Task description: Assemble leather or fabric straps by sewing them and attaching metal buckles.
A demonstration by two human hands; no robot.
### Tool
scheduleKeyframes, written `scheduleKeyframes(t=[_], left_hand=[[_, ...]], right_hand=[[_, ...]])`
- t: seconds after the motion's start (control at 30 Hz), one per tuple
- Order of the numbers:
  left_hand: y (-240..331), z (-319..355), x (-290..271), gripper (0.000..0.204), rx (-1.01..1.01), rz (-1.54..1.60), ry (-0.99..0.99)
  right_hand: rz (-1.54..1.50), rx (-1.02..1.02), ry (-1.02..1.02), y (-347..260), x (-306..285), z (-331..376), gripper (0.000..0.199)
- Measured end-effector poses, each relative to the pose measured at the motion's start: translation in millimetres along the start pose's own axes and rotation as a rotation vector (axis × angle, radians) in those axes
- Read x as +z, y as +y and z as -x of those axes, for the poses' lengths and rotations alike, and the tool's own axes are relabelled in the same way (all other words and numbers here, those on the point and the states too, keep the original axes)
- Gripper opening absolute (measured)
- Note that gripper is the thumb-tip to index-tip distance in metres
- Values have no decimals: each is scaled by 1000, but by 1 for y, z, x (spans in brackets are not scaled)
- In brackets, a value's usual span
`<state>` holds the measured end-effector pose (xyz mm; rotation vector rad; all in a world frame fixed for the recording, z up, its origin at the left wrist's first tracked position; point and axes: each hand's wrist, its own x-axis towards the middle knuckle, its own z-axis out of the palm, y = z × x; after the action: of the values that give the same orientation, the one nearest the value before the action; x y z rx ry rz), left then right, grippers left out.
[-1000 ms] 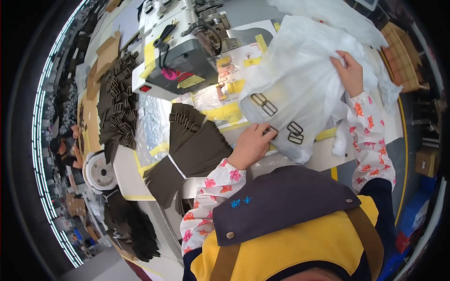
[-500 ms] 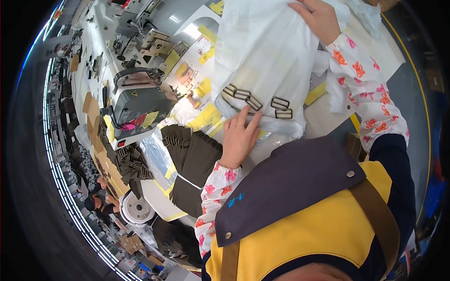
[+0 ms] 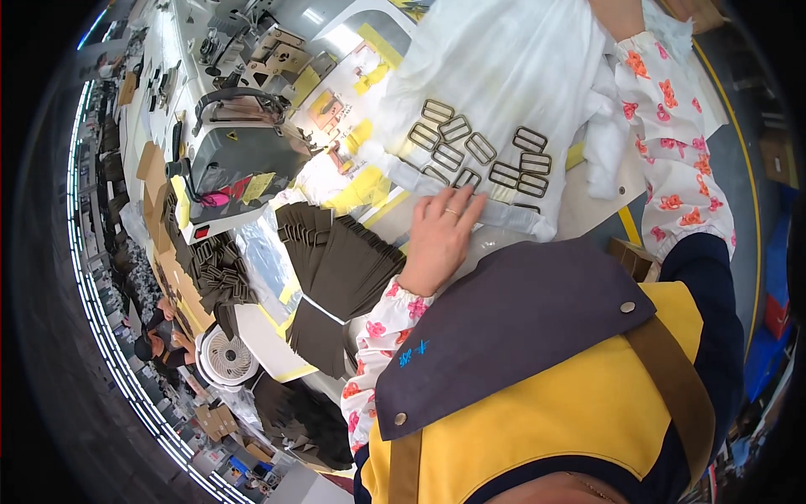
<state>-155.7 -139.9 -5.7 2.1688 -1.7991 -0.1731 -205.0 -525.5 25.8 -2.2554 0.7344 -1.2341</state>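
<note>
A thin white wrapping sheet or bag [image 3: 504,71] spreads over the table in front of me. Several dark bronze rectangular slide buckles [image 3: 479,149] lie loose on it, mostly toward its near edge. My left hand [image 3: 438,239] rests at that edge, palm down, its fingers stretched out and touching near the closest buckles. At the upper right, my right hand [image 3: 618,17] is by the far part of the white sheet; its fingers are cut off by the picture's top, so I cannot see their grip.
Left of my left hand lies a bundle of dark brown straps [image 3: 336,269] with a white tie. Past it are more straps with buckles [image 3: 222,269] and a white fan [image 3: 228,357]. A sewing machine [image 3: 243,155] stands at the left. Yellow tape [image 3: 357,195] marks the table.
More buckles now lie spread on the white sheet. My right hand has moved up and right, partly out of the picture. My left hand shifted slightly right.
</note>
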Motion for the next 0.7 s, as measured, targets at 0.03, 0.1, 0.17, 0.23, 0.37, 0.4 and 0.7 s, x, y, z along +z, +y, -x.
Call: scheduleKeyframes(t=[0.03,0.1,0.17,0.23,0.37,0.4,0.7], left_hand=[[2,2,6,40,22,39,16],[4,4,8,39,45,80,29],[7,1,3,40,12,90,61],[8,-5,-1,39,71,35,7],[13,-15,2,35,189,18,-89],[11,-12,5,35,201,20,-95],[15,55,0,37,-37,16,-94]], right_hand=[[20,-18,-19,0,3,1,23],[39,-31,-38,4,3,6,24],[-11,71,-67,12,-1,15,24],[0,85,-85,20,5,20,25],[109,83,-50,22,-8,14,24],[116,91,-44,25,-11,14,24],[60,-86,-39,37,15,-1,23]])
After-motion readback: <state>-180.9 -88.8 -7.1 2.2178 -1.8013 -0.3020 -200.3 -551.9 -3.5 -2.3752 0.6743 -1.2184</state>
